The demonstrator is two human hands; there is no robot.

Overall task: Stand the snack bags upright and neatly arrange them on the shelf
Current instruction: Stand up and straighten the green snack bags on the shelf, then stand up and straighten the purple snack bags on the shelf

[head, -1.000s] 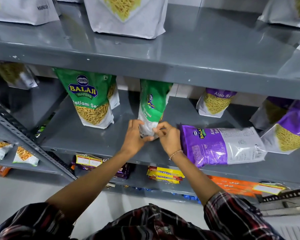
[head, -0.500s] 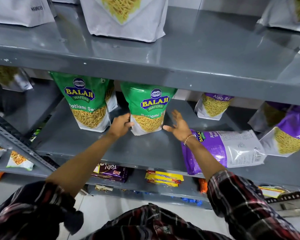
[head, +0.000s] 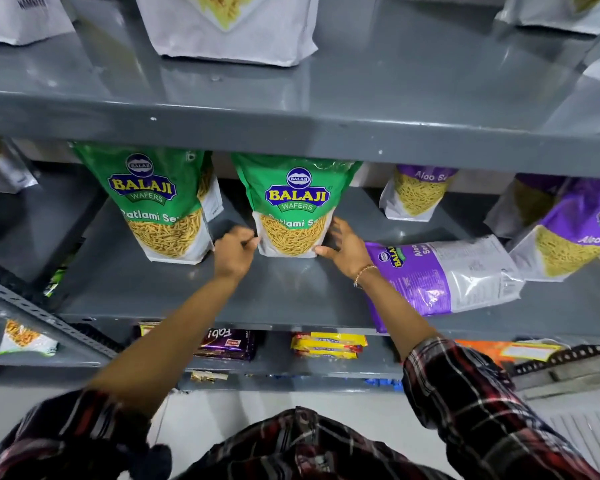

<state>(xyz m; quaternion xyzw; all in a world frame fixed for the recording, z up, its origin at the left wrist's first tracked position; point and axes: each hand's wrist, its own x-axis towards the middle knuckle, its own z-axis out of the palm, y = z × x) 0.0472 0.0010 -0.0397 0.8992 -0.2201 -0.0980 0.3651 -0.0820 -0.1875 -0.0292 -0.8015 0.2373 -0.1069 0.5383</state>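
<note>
A green Balaji snack bag (head: pixel 293 202) stands upright in the middle of the grey shelf (head: pixel 194 292), label facing me. My left hand (head: pixel 234 251) grips its lower left edge and my right hand (head: pixel 345 245) cups its lower right corner. To its left stands a second green bag (head: pixel 153 202), also upright. A purple Aloo Sev bag (head: pixel 440 275) lies flat on its side just right of my right wrist. More purple bags stand at the back (head: pixel 418 194) and lean at the far right (head: pixel 568 226).
The shelf above (head: pixel 326 133) overhangs the bag tops and carries white bags (head: pixel 229 26). Below, a lower shelf holds dark and yellow packets (head: pixel 326 344). A slotted metal upright (head: pixel 42 320) runs diagonally at the left, with small bags beyond it.
The green bag was turned from edge-on to label forward and stood up. My hands briefly spread away from it, then closed back in on its lower corners.
</note>
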